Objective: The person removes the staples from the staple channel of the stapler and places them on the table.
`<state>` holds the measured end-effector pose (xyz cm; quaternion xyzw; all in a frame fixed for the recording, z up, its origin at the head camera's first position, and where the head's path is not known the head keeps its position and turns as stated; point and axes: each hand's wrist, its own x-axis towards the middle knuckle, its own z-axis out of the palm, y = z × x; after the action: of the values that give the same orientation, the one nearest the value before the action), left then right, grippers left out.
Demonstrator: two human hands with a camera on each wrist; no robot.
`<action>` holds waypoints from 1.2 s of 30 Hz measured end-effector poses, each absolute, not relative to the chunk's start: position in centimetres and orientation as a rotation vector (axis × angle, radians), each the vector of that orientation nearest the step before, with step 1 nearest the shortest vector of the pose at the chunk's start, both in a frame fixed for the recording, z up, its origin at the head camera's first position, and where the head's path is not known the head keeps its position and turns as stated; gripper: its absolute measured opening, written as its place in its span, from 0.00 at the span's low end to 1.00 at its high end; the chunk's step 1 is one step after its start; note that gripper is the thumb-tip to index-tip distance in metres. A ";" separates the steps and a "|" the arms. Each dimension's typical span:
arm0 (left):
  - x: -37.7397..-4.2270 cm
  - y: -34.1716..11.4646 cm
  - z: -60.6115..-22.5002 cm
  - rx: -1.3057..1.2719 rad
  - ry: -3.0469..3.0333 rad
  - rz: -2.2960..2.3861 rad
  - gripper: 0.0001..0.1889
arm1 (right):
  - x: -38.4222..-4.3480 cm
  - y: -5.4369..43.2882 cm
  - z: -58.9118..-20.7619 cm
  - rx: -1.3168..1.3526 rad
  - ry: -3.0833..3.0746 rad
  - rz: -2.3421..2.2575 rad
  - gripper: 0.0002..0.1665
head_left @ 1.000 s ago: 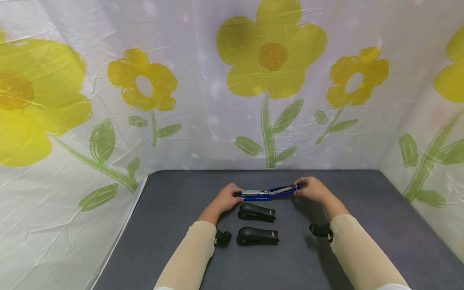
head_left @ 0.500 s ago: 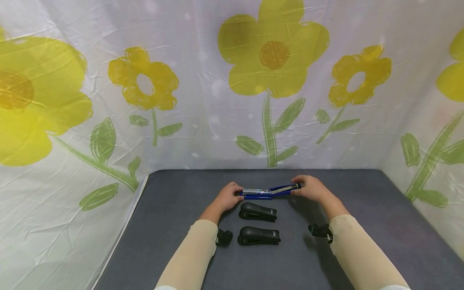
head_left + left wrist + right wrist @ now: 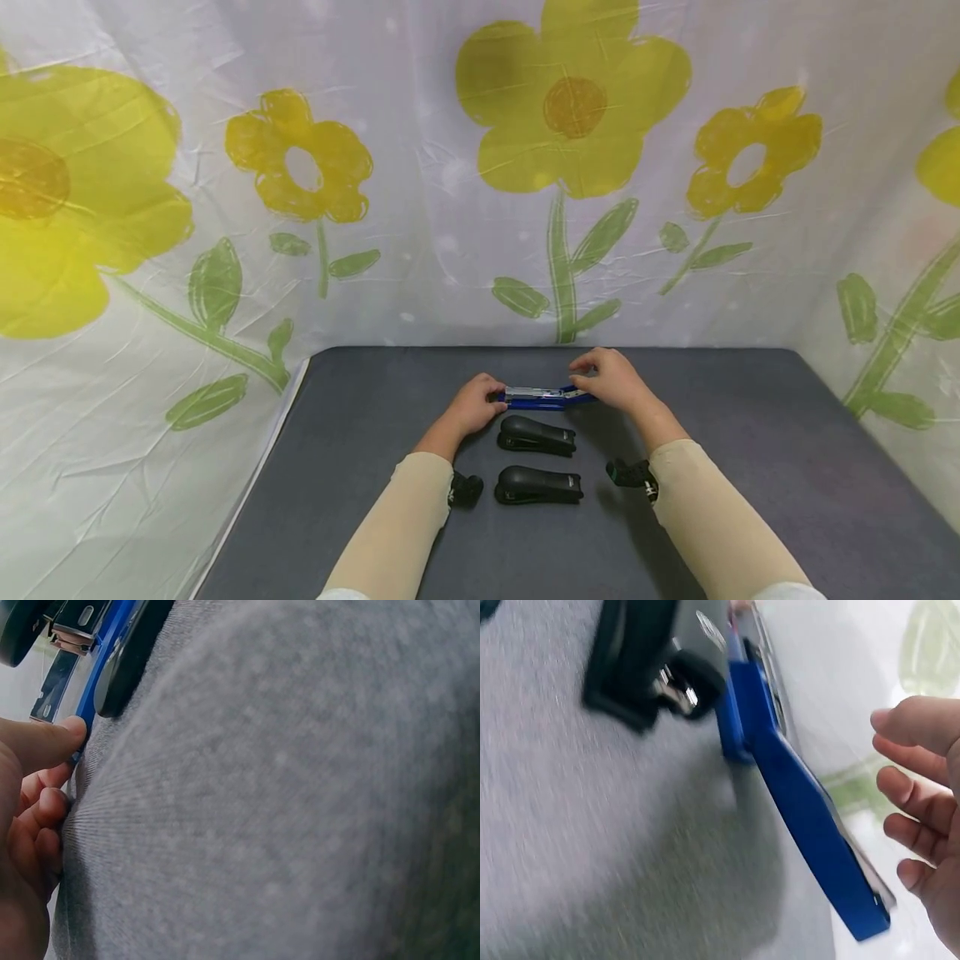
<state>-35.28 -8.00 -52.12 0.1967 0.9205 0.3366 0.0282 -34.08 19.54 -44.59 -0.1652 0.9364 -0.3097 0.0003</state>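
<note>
A blue stapler (image 3: pixel 535 407) lies spread wide at its hinge, with silver metal showing along its inside. My left hand (image 3: pixel 474 406) holds its left end; in the left wrist view, the thumb and fingers pinch the blue edge (image 3: pixel 94 694). Above the stapler's raised right arm is my right hand (image 3: pixel 611 379), its fingers loosely bent. In the right wrist view a gap separates those fingers (image 3: pixel 904 787) from the blue arm (image 3: pixel 802 817), which slants up off the table. Two black staplers, a nearer one (image 3: pixel 538 486) and a farther one (image 3: pixel 536 436), lie in front of it.
The dark grey table (image 3: pixel 360 500) reaches back to a white curtain (image 3: pixel 420 275) printed with yellow flowers. Dark wrist cameras, the left one (image 3: pixel 467 490) and the right one (image 3: pixel 628 473), sit at the ends of the beige sleeves.
My right hand has let go of the stapler's right arm and moved left and up over it. The left hand keeps its hold on the left end.
</note>
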 end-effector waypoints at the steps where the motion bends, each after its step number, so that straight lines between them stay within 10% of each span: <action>1: -35.3 -8.0 -52.1 0.608 2.843 1.041 0.19 | -34.1 19.2 -44.7 -0.524 2.931 -0.973 0.16; 36: -35.0 -8.0 -52.4 0.554 2.871 1.065 0.19 | -33.7 12.8 -46.5 -0.202 3.046 -0.632 0.09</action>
<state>-34.99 -8.04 -52.39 0.1778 0.9226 0.3421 0.0149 -33.72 12.85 -46.52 -0.0647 0.9771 -0.2025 0.0120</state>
